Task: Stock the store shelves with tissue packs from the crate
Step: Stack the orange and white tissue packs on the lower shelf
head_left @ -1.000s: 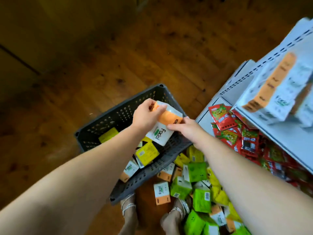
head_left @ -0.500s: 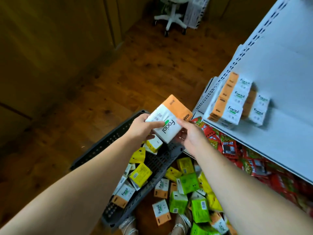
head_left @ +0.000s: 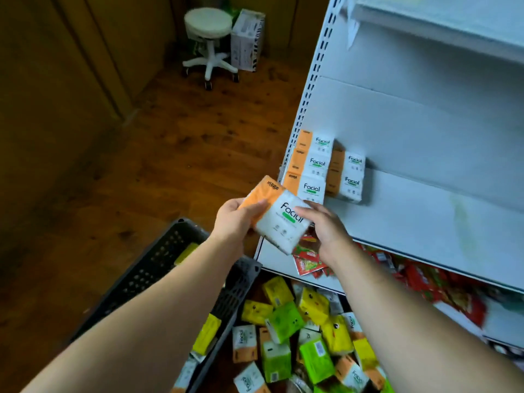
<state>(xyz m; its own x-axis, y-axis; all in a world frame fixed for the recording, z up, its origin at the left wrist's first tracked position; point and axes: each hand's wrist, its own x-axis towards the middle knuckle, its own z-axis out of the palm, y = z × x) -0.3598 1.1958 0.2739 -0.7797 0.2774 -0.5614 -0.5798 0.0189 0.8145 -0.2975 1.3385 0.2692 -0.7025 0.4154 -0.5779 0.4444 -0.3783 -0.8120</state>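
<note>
Hands, left [head_left: 232, 222] and right [head_left: 326, 231], grip one tissue pack [head_left: 279, 219], five shelved packs [head_left: 326, 168]

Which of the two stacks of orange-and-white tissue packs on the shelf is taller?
The left stack, hard against the slotted upright at the shelf's end: three packs high. The stack beside it has two.

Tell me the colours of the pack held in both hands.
White with an orange end, tissue pack, head view.

Dim room here, a dark wooden floor [head_left: 175, 143] running back to brown panelled walls [head_left: 71, 52], with a white wheeled stool [head_left: 208, 32] beside a white box [head_left: 247, 41] in the corner.
</note>
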